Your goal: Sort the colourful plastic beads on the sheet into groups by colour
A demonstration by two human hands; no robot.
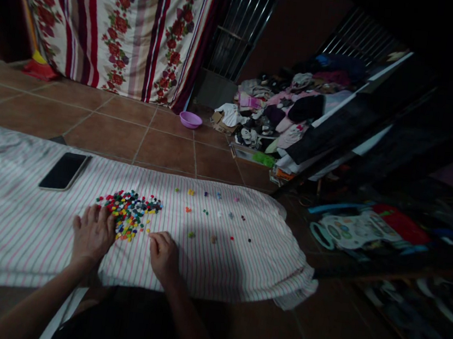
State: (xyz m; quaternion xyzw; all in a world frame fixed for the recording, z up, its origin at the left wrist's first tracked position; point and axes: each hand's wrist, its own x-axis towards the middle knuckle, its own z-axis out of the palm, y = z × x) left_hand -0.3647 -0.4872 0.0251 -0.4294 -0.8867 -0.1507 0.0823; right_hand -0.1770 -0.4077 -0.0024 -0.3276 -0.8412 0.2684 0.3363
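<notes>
A pile of small coloured pieces [132, 214], like beads or buttons, lies on a striped cloth [233, 280]. My left hand [93, 233] rests flat at the pile's left edge, fingers stretched out and touching the nearest pieces. To the pile's right, my right hand [164, 256] is closed, thumb and forefinger together beside a few loose yellow pieces; what the fingertips hold, if anything, is too small to make out. Further right, little groups sorted by colour lie in loose rows, among them yellow [191, 192], orange [188, 210], olive green [191, 235] and brown [213, 239].
A phone [64, 171] lies on the cloth at the left. Beyond the covered surface are a tiled floor [171, 151], a purple basin [190, 120], a flowered curtain [140, 27] and a heap of clothes [284, 105]. A child's walker-like toy [363, 230] stands at the right.
</notes>
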